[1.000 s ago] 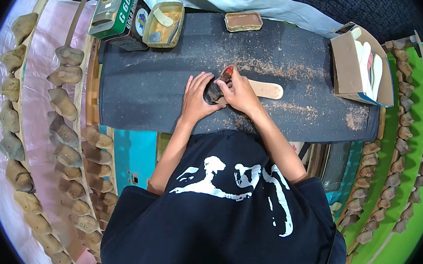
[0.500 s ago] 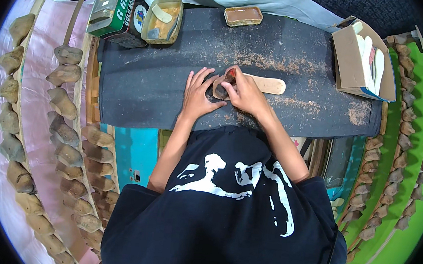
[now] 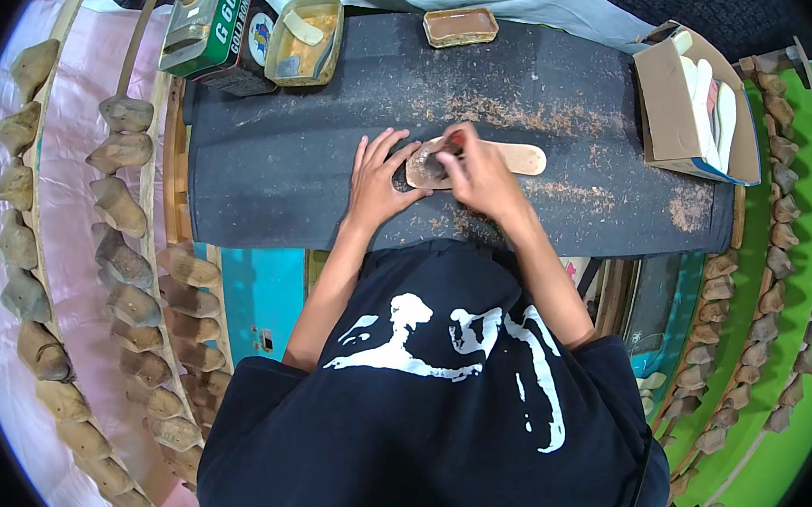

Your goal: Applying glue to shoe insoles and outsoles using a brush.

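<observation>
The tan shoe insole [image 3: 475,161] lies flat near the middle of the dark table [image 3: 270,167], its long axis running left to right. A second ago the two hands were bunched close over a small dark piece at its left end; now more of that pale end shows, the hands have spread along it, and the work reads as rubbing or scraping the insole's surface rather than gripping it. The left hand [image 3: 380,177] rests open, fingers splayed and flat, pressing the table and the insole's left end to steady it. The right hand [image 3: 477,173] is closed around a small dark tool with a red tip showing at the thumb; what kind of tool I cannot tell. Brown dust is scattered over the table around the insole, thickest just beyond it and at the right. At the far left edge stands a green rectangular can [image 3: 216,27], and beside it an open tin [image 3: 305,41] holding yellowish glue and a spatula. A shallow tin [image 3: 459,26] of brown paste sits at the far edge. To the right, an open cardboard box [image 3: 689,109] holds pale insoles stacked on edge. Racks of wooden shoe lasts [image 3: 116,207] flank both sides.
</observation>
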The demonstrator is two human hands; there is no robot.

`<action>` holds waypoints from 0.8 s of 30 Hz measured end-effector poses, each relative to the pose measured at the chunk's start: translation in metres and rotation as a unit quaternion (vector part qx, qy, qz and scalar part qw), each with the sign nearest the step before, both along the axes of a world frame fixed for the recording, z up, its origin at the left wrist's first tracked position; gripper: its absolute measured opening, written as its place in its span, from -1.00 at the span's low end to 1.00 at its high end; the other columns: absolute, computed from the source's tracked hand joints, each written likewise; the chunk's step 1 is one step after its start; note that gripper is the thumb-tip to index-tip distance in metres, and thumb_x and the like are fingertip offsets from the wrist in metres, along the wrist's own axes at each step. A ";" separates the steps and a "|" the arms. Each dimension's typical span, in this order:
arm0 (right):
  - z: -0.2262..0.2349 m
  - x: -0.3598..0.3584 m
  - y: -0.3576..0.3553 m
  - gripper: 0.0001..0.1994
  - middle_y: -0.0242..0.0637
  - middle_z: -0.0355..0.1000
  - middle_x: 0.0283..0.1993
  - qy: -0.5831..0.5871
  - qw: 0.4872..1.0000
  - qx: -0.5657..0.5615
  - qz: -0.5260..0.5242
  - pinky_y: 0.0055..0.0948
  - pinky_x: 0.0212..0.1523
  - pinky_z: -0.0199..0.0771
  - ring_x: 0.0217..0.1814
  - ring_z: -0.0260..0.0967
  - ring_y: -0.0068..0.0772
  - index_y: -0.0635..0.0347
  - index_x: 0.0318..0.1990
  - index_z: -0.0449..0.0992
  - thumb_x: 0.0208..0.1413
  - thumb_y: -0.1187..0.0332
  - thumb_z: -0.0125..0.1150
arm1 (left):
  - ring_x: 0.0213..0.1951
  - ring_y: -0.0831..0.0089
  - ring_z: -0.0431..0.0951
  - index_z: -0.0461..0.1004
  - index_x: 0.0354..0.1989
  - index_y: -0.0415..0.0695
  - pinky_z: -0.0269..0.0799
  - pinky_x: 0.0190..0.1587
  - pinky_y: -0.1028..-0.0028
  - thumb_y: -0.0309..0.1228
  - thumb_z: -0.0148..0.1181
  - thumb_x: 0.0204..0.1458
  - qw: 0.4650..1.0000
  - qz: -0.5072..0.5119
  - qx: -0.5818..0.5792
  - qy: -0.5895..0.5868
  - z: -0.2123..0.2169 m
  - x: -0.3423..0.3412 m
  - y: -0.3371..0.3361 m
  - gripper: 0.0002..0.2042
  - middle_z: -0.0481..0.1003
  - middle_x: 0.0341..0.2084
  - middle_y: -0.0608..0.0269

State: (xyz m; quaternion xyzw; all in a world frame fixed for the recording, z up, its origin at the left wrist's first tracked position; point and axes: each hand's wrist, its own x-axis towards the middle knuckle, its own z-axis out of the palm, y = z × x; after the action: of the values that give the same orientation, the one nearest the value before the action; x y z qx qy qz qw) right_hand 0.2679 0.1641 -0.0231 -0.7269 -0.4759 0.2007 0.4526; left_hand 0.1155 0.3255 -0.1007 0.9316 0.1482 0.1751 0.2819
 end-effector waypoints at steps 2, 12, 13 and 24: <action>-0.008 0.014 -0.017 -0.74 0.16 0.62 -0.12 0.020 0.994 -0.006 -0.108 0.00 -0.04 0.61 -0.03 0.63 0.26 0.34 0.07 0.34 0.35 0.42 0.20 | 0.48 0.12 0.29 0.61 0.25 0.09 -0.05 0.58 -0.12 -0.04 0.70 -0.33 1.000 0.001 0.000 -0.003 0.002 -0.001 -0.001 -0.18 0.43 0.37 0.26; -0.017 -0.011 -0.023 -0.75 -0.06 0.62 -0.07 -0.008 0.988 0.048 -0.149 -0.23 -0.09 0.70 -0.09 0.67 -0.18 0.31 0.10 0.38 0.36 0.46 0.20 | 0.46 0.11 0.31 0.62 0.19 0.02 -0.09 0.57 -0.18 0.06 0.69 -0.33 0.999 0.034 0.018 -0.008 0.001 0.011 -0.011 -0.20 0.45 0.31 0.19; -0.020 -0.020 -0.019 -0.75 -0.03 0.63 -0.08 -0.010 0.992 0.039 -0.119 -0.20 -0.08 0.70 -0.08 0.68 -0.13 0.32 0.09 0.41 0.35 0.46 0.23 | 0.46 0.11 0.31 0.62 0.19 0.02 -0.09 0.57 -0.18 0.06 0.69 -0.33 0.999 0.026 0.019 -0.009 0.000 0.013 -0.012 -0.20 0.45 0.31 0.19; -0.028 0.034 -0.077 -0.76 0.07 0.64 -0.20 -0.034 0.950 0.043 -0.306 -0.14 -0.16 0.64 -0.16 0.69 0.09 0.39 0.04 0.44 0.40 0.37 0.20 | 0.46 0.10 0.30 0.59 0.22 0.03 -0.13 0.57 -0.23 0.01 0.71 -0.33 0.999 0.040 0.021 0.006 0.001 0.009 -0.014 -0.18 0.45 0.31 0.23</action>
State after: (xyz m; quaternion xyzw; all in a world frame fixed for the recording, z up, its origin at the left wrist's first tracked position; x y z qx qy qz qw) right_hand 0.3021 0.0874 -0.0516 -0.8240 -0.2539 0.0073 0.5065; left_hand 0.1246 0.3112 -0.1001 0.9317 0.1828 0.1839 0.2543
